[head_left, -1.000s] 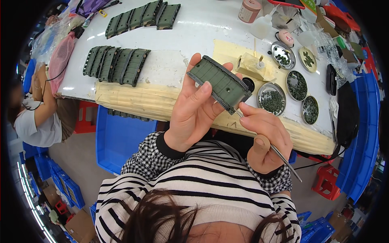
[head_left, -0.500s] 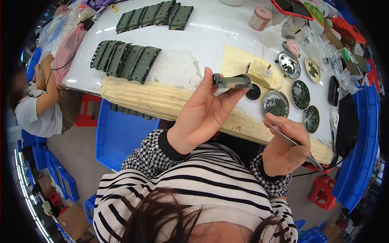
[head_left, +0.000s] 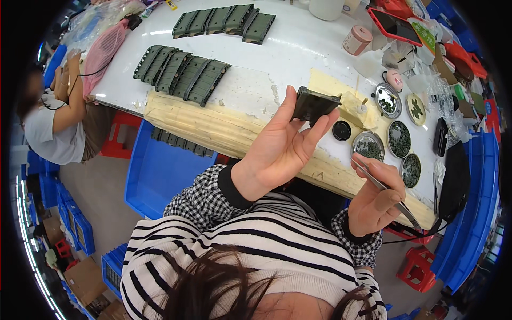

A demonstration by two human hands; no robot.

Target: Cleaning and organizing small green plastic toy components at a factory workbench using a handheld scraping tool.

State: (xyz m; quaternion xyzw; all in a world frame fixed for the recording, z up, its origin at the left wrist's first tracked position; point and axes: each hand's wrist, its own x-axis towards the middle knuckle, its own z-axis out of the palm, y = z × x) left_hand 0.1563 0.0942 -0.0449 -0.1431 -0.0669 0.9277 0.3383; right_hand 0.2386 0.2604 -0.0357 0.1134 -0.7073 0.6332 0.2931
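Raised over the table's front edge, my left hand (head_left: 277,149) grips a dark green rectangular plastic part (head_left: 314,105) between thumb and fingers. My right hand (head_left: 377,198) is to its right and lower, closed around metal tweezers (head_left: 386,190), whose handle end points down to the right. The tweezer tips lie partly among my fingers, and I cannot tell whether they hold anything. Just beyond my right hand stands a round metal dish (head_left: 368,145) of small dark green pieces. Two more such dishes (head_left: 399,140) (head_left: 410,170) sit to its right.
Rows of similar green parts (head_left: 181,74) lie on the white table (head_left: 256,48). A padded wooden-coloured strip (head_left: 197,120) runs along its edge. Below is a blue bin (head_left: 154,176). A black round lid (head_left: 341,130) and a yellow block (head_left: 354,109) lie near my left hand. Another person (head_left: 58,117) sits at left.
My left hand has turned the green part from edge-on so that a broad dark face shows. The tweezers remain in my right hand. The whole view has shifted slightly.
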